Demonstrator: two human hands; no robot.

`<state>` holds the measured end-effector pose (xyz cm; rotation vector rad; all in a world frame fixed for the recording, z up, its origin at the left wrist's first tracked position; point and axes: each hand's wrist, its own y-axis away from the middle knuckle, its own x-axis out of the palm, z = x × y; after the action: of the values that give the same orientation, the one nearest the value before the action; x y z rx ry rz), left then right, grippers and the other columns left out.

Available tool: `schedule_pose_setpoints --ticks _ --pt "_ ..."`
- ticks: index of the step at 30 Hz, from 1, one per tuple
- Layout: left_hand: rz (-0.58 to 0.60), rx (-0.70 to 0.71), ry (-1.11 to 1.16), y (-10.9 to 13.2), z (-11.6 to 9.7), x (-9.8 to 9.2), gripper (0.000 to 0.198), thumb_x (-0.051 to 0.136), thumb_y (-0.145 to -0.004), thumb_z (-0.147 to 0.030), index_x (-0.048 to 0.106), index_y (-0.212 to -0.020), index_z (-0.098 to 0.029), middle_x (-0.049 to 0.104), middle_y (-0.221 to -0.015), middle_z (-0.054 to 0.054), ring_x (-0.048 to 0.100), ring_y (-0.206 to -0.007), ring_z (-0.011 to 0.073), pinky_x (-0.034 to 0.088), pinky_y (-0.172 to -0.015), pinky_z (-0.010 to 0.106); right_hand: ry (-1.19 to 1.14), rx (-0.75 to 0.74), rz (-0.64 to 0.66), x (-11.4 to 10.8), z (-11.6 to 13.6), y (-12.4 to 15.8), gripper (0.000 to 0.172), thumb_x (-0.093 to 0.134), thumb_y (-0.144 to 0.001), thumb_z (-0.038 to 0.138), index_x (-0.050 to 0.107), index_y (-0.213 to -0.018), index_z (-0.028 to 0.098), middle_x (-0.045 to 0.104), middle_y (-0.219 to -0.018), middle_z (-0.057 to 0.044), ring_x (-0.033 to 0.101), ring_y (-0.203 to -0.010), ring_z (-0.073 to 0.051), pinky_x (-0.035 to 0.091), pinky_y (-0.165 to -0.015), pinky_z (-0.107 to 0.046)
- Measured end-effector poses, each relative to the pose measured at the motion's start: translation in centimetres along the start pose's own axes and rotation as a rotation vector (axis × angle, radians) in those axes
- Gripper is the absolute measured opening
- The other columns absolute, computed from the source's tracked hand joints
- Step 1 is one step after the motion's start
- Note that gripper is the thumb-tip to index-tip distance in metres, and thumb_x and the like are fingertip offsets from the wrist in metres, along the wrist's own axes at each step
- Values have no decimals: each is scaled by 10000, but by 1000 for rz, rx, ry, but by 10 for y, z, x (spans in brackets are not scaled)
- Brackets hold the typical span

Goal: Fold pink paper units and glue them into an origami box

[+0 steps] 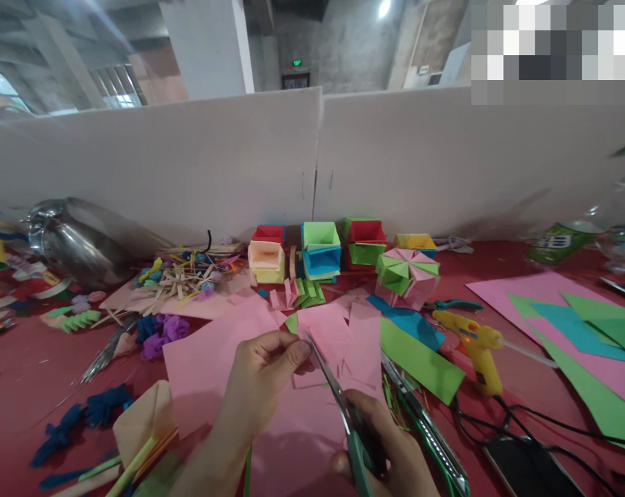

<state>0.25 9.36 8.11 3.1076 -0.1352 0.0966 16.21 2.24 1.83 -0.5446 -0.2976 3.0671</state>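
My left hand (268, 369) is closed in a pinch above the pink paper, thumb against the fingertips; whatever sits between them is too small or hidden to make out. In my right hand (390, 449) are scissors (343, 404) with a dark green handle. Their blades point up and to the left, the tips close to my left thumb. Just beyond the fingertips is a small pink paper piece (325, 323). Larger pink sheets (224, 345) spread beneath both hands. Folded green paper strips (310, 293) lie a little farther off.
Folded paper boxes (320, 248) and a pink-green paper shape (408, 276) stand by the white partition (188, 172). To the right are a yellow glue gun (472, 345), a box cutter (426, 421), a phone (532, 466) and cables. A metal jug (77, 245) is at left.
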Motion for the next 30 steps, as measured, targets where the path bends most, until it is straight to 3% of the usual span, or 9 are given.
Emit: schedule_pose_setpoints --ticks 7,13,25,30 --pt "-90 35 33 1 3 3 168 657 -735 -304 699 -668 -156 671 -581 5 596 -573 102 475 -584 178 30 32 -26 -2 7 -1 362 622 -702 446 544 -983 231 351 -524 82 300 -439 -88 256 -397 -192" --pt "-3 -2 9 3 3 9 158 665 -718 -290 714 -681 -144 672 -579 20 590 -575 110 472 -565 178 12 61 -49 -5 8 -2 355 633 -699 436 559 -981 233 356 -532 82 313 -447 -86 259 -404 -187" --pt "-27 -18 59 5 5 15 183 662 -708 -296 680 -626 -133 644 -552 21 585 -557 123 487 -561 212 -20 92 -68 -3 0 -1 365 697 -647 418 615 -952 236 417 -529 71 366 -457 -95 330 -425 -188" --pt "-55 -5 78 1 6 11 201 661 -715 -309 654 -621 -132 638 -556 15 578 -553 114 482 -572 215 -92 123 -117 0 -3 -2 400 640 -708 470 551 -1013 226 455 -564 63 428 -469 -101 368 -442 -194"
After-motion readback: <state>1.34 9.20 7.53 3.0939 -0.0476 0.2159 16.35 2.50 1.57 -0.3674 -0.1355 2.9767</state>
